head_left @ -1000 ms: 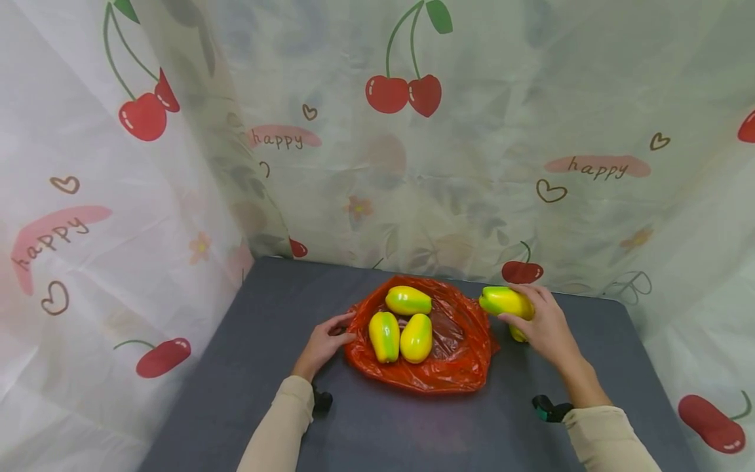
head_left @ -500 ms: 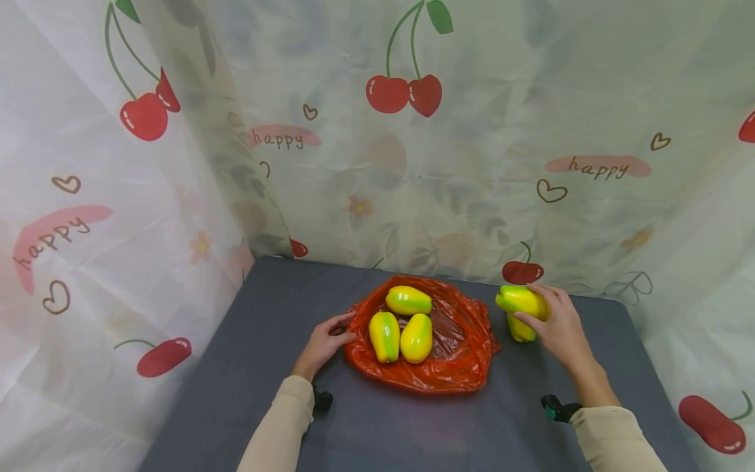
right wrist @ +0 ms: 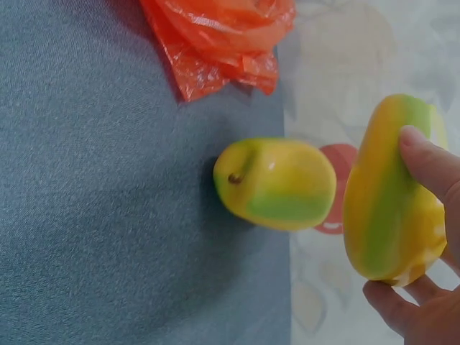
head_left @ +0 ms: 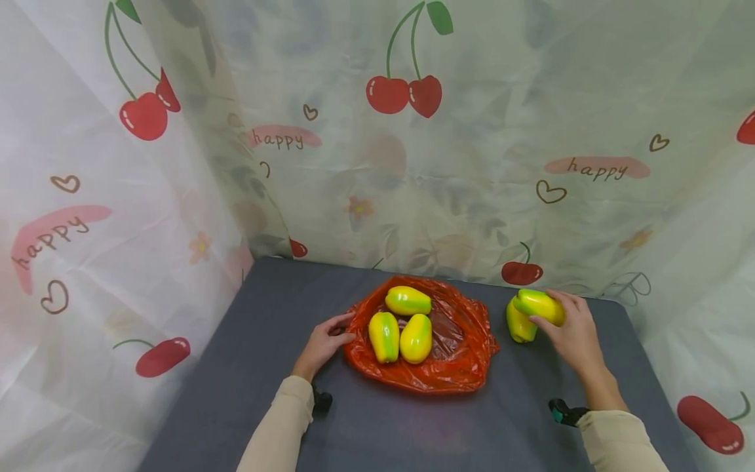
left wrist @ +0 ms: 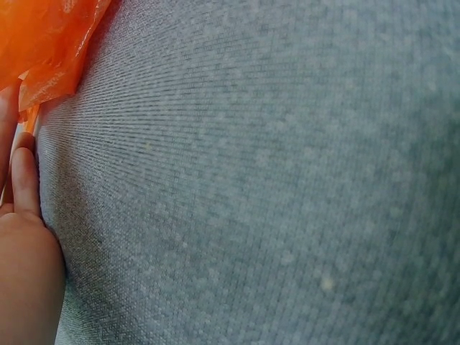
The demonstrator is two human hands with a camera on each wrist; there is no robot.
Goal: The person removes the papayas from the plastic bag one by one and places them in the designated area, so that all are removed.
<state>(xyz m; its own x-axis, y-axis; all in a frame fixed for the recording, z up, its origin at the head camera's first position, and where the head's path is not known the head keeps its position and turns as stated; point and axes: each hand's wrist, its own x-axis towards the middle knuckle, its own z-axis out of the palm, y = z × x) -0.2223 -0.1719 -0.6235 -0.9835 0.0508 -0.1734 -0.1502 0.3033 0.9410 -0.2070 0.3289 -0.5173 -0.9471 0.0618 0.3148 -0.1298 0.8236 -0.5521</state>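
A red plastic bag (head_left: pixel 451 377) lies spread on the table with its mouth up. Inside it are three yellow-green papayas, one at the back (head_left: pixel 408 300) and two in front. At the bag's left rim my left hand (head_left: pixel 320 345) pinches the plastic; the left wrist view catches only part of that hand, beside the bag's orange edge (left wrist: pixel 54 68). My right hand (head_left: pixel 577 332) grips another papaya (right wrist: pixel 392 190) between thumb and fingers, raised off the table. Just left of it one more papaya (right wrist: pixel 277 183) sits on the table, partly covered by the held one in the head view.
The dark grey table (head_left: pixel 236 393) reaches back to a hanging white curtain (head_left: pixel 460 170) printed with cherries, which also encloses both sides. A black device is strapped at each wrist, the right one (head_left: pixel 566 413) with a green patch.
My right hand has moved to the right with its papaya, away from the bag, uncovering more of the papaya on the table. The left hand and the bag have stayed put.
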